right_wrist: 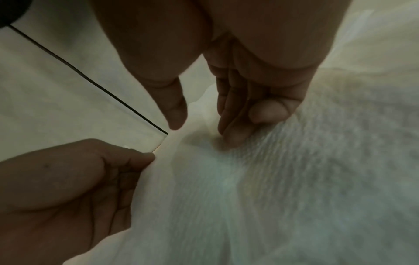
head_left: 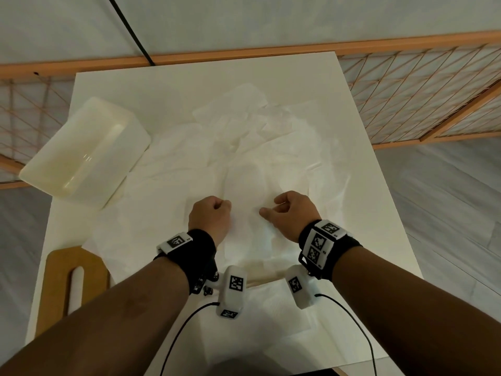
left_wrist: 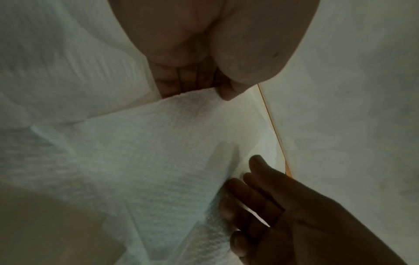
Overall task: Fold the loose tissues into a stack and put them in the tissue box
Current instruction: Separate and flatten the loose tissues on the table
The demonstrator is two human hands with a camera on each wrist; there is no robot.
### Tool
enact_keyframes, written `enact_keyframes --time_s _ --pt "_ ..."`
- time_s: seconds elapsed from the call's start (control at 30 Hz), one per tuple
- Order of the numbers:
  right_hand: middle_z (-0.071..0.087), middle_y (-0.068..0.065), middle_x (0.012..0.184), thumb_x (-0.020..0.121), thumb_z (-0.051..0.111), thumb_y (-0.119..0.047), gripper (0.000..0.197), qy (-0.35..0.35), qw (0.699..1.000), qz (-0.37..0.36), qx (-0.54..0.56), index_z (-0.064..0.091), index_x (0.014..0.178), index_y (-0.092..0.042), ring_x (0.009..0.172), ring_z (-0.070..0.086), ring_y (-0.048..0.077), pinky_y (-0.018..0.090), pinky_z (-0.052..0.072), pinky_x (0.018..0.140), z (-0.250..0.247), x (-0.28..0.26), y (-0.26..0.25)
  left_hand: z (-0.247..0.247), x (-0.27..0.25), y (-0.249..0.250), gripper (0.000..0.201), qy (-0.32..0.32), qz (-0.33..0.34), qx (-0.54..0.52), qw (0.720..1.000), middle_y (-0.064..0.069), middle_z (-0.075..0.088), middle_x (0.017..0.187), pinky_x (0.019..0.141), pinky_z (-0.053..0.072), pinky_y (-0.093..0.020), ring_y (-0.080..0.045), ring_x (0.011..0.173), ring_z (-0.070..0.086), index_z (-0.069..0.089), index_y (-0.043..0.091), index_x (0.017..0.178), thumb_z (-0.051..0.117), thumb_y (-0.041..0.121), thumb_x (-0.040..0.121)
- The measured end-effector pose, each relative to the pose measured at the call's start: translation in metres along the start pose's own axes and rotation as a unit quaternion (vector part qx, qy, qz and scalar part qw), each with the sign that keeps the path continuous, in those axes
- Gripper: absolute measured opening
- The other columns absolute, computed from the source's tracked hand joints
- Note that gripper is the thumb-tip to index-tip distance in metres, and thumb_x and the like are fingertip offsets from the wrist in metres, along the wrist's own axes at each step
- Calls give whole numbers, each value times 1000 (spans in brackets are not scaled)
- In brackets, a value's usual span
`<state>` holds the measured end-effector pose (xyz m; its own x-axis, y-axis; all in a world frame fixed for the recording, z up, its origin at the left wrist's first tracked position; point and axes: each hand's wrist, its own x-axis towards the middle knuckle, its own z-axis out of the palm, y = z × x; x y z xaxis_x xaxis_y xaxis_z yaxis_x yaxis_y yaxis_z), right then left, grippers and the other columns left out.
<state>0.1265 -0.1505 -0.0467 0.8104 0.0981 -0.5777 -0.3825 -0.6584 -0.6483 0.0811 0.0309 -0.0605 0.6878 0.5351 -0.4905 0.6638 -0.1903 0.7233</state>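
Loose white tissues [head_left: 244, 147] lie rumpled over the middle of the white table [head_left: 366, 213]. My left hand [head_left: 226, 207] pinches the edge of the nearest tissue [left_wrist: 158, 143] between thumb and curled fingers [left_wrist: 181, 78]. My right hand [head_left: 268, 210] is close beside it. Its fingertips [right_wrist: 229, 138] touch the same tissue [right_wrist: 249, 179], and its thumb [right_wrist: 176, 116] stands apart from them with a raised fold between. The white plastic tissue box [head_left: 84, 147] lies open and empty at the table's far left corner.
A wooden lid [head_left: 54, 283] with a long slot lies at the near left of the table. Another flat tissue [head_left: 271, 316] lies at the near edge under my wrists. Beyond the table runs a wooden lattice frame [head_left: 406, 90], with a black cable [head_left: 130, 31] hanging above it.
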Motion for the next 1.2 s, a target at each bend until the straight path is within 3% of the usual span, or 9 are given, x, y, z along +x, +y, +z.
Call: enact_keyframes --time_s 0.17,0.33,0.47,0.6,0.7,0.83,0.93,1.0,1.2 --pt "67 -9 96 81 81 -52 49 -3 999 20 -25 60 116 -23 92 66 13 34 57 89 9 3 -8 1 -2 -3 10 -23 -3 3 1000 2 68 81 81 60 -45 -25 82 67 64 19 86 69 27 88" --pt "62 -6 76 81 84 -41 30 -19 999 23 16 61 81 -21 68 58 12 28 51 66 17 5 -18 0 -2 -8 31 -63 -12 13 998 2 71 98 85 60 -47 -24 90 70 56 25 101 75 14 80" --pt "64 0 71 80 86 -31 32 -25 998 0 50 59 69 -19 65 59 16 32 55 66 12 5 -21 -3 -3 -7 36 -64 -12 7 998 1 70 97 86 59 -48 -24 90 69 55 25 100 76 13 74" --pt "72 4 72 78 87 -25 26 10 997 -19 69 63 72 -16 65 66 16 32 58 65 2 -2 -15 -1 -4 -3 59 -55 -7 -21 998 3 64 99 89 57 -46 -20 91 67 55 22 111 85 40 64" --pt "70 7 77 79 86 -13 23 0 983 1 182 68 93 -12 74 73 25 46 64 74 -9 -8 -6 5 -10 5 63 -76 26 -23 996 5 62 105 90 54 -34 -13 96 63 55 21 118 87 49 72" --pt "76 17 99 91 67 7 16 -66 939 2 338 69 107 2 96 75 37 54 61 83 -22 -21 -3 16 -21 18 88 -192 -26 -103 976 -1 68 119 98 55 -43 -19 107 68 59 15 125 86 66 58" --pt "76 17 109 92 60 13 28 -109 912 -1 396 67 115 -1 99 74 35 51 62 82 -28 -28 -3 17 -29 22 68 -322 -69 -211 920 -14 74 117 98 56 -51 -33 108 71 64 3 124 88 42 73" --pt "75 18 110 90 62 11 29 -142 907 6 398 68 115 -2 99 74 36 53 61 83 -32 -31 -2 15 -32 22 55 -339 -41 -200 918 -17 74 115 93 58 -51 -37 108 71 67 0 121 84 22 74" --pt "76 15 99 76 86 -20 32 -65 928 59 363 72 101 -6 90 74 37 53 62 78 -42 -24 8 -10 -28 23 42 -363 93 73 924 -1 78 97 77 62 -35 -19 89 75 71 16 103 93 11 68"
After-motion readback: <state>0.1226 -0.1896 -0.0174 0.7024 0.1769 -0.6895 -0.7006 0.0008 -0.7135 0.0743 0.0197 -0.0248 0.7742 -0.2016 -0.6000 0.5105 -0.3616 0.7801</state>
